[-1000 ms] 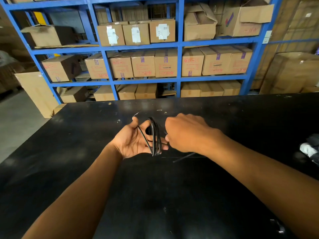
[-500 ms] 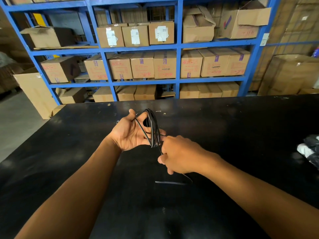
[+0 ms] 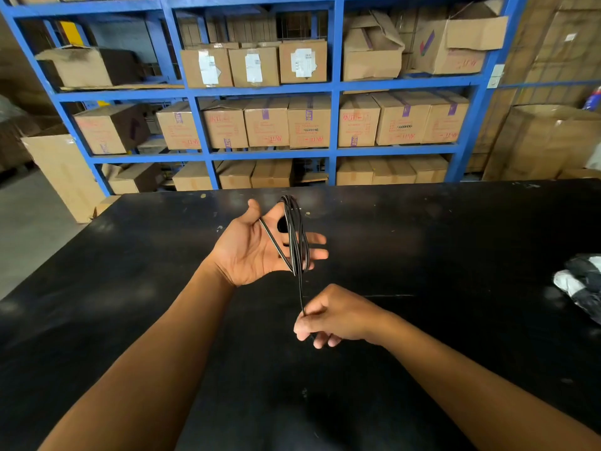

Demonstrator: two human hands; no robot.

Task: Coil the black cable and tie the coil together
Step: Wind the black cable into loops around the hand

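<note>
The left hand is hovering palm-up above the far half of the wide matte black tabletop, fingers spread and nearly flat, with the thin glossy black cable looping in several narrow turns around those fingers. The coil is standing on edge, its top rising past the fingertips toward the table's far edge; one strand is crossing the palm diagonally from the base of the thumb.

From the bottom of the coil a single taut length is running straight down to the right hand, which is sitting nearer the person and slightly to the right. Its thumb and forefinger are pinching the strand while the other fingers are curling loosely beneath; the cable past the pinch is hidden.

Around both hands the black surface is lying bare, with open room on the left up to the angled left edge and on the right as far as a crumpled black-and-white bundle resting near the right border. Beyond the far edge, tall blue metal shelving is holding rows of brown cardboard boxes, well apart from the hands.
</note>
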